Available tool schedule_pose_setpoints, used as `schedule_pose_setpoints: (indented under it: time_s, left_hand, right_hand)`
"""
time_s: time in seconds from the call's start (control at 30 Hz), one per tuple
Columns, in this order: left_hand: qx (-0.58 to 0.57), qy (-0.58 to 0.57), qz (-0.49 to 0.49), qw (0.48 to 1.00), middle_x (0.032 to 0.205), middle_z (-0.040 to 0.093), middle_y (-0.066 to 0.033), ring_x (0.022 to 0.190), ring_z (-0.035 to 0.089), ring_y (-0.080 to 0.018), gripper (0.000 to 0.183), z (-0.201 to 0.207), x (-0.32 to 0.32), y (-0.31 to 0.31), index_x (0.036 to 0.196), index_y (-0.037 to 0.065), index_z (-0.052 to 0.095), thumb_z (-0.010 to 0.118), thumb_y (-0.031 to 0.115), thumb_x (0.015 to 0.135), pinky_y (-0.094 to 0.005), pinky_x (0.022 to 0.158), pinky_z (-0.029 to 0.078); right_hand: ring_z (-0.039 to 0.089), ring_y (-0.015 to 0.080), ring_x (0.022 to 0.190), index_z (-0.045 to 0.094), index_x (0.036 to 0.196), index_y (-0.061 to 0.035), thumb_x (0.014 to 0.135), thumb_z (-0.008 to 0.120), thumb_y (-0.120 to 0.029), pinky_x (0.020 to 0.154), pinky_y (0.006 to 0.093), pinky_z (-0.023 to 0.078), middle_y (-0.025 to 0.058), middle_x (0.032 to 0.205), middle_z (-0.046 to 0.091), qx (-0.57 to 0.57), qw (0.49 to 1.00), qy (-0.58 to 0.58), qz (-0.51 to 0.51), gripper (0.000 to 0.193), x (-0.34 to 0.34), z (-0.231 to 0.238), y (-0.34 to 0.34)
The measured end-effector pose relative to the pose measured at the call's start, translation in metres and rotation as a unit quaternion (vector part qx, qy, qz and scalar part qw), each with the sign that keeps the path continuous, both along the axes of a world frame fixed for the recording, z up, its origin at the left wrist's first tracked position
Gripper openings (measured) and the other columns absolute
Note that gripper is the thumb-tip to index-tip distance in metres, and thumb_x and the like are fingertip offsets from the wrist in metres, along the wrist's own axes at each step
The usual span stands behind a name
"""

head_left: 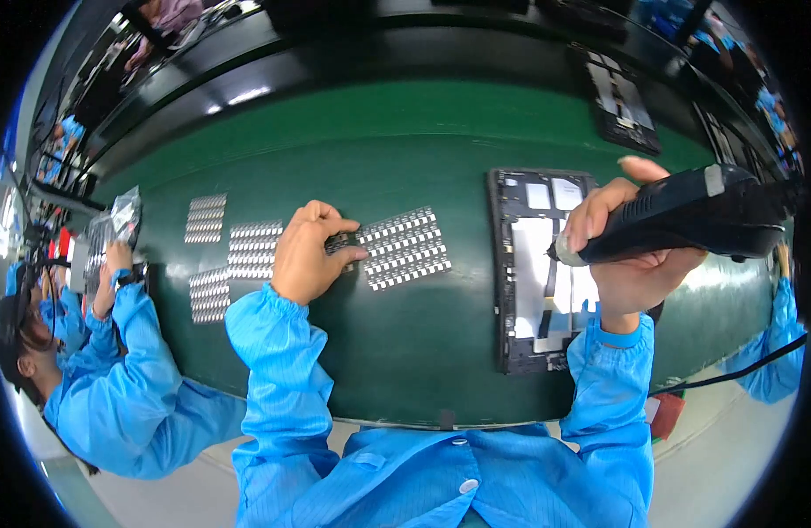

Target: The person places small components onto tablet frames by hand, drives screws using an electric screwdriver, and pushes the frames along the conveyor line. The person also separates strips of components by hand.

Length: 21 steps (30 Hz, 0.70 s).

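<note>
My left hand (310,253) is closed in a pinch at the left edge of a sheet of small black-and-white pieces (405,246), laid out in slanting rows. Thumb and forefinger meet the sheet's edge; part of it lies hidden behind them. In my right hand (630,277) is a black electric screwdriver (678,216), held sideways with its pale nose pointing left. Below its tip lies an opened tablet (505,282), showing a black frame, silvery panels and dark ribbon cables. The hand and tool cover its right part.
Three more sheets of small pieces, including an upper-left sheet (205,219), lie left of my left hand. Another opened tablet (630,110) rests at the far right. A co-worker in blue (115,378) sits at the left, near a clear plastic bag (126,211). A black cable (740,371) runs at the right edge.
</note>
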<state>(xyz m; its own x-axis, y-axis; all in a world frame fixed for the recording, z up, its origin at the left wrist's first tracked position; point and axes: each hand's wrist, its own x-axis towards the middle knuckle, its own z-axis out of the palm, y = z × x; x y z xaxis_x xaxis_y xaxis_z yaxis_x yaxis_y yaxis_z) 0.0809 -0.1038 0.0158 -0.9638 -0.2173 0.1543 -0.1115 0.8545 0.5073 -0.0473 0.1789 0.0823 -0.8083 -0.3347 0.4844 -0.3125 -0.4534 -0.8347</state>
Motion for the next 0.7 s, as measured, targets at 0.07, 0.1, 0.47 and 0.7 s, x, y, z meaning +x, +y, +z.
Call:
schedule_pose_setpoints:
  time_s: [0.07, 0.1, 0.47, 0.7]
  left_hand:
    - [-0.037, 0.026, -0.052, 0.998, 0.091, 0.057, -0.0089, 0.089, 0.054, -0.0287, 0.032, -0.002, -0.007, 0.007, 0.092, 0.005, 0.070, 0.078, 0.011, 0.061, -0.0370, 0.077, 0.045]
    - [-0.033, 0.032, -0.069, 0.997, 0.091, 0.057, -0.0089, 0.089, 0.054, -0.0285, 0.030, 0.002, -0.008, 0.010, 0.090, 0.005, 0.070, 0.077, 0.010, 0.061, -0.0365, 0.077, 0.045]
    - [0.022, -0.074, -0.053, 0.996, 0.089, 0.055, -0.0095, 0.079, 0.054, -0.0232, 0.042, 0.020, -0.023, 0.043, 0.083, -0.001, 0.058, 0.083, 0.007, 0.050, -0.0320, 0.072, 0.044]
    - [0.327, -0.127, 0.000, 0.937, 0.076, 0.058, -0.0011, 0.068, 0.053, -0.0078, 0.032, 0.008, -0.021, 0.028, 0.081, 0.001, 0.054, 0.077, -0.008, 0.060, -0.0202, 0.063, 0.045]
  right_hand:
    - [0.050, 0.0152, 0.049, 0.034, 0.130, 0.0028, 0.078, 0.027, -0.080, 0.047, 0.0305, 0.044, 0.0077, 0.062, 0.051, 0.018, 0.999, 0.034, -0.013, 0.098, -0.003, 0.010, 0.018]
    - [0.055, 0.0166, 0.051, 0.041, 0.124, 0.0032, 0.068, 0.017, -0.089, 0.049, 0.0283, 0.048, 0.0101, 0.062, 0.055, 0.018, 1.000, 0.017, -0.010, 0.111, -0.009, 0.011, 0.030]
    - [0.051, 0.0199, 0.051, 0.045, 0.114, 0.0005, 0.082, 0.022, -0.077, 0.048, 0.0342, 0.044, 0.0109, 0.067, 0.052, -0.041, 0.988, 0.049, -0.144, 0.087, -0.031, -0.028, 0.151]
    - [0.055, 0.0160, 0.052, 0.051, 0.106, 0.0064, 0.086, 0.037, -0.067, 0.047, 0.0267, 0.045, 0.0114, 0.066, 0.056, -0.070, 0.985, 0.007, -0.161, 0.078, -0.044, -0.045, 0.142]
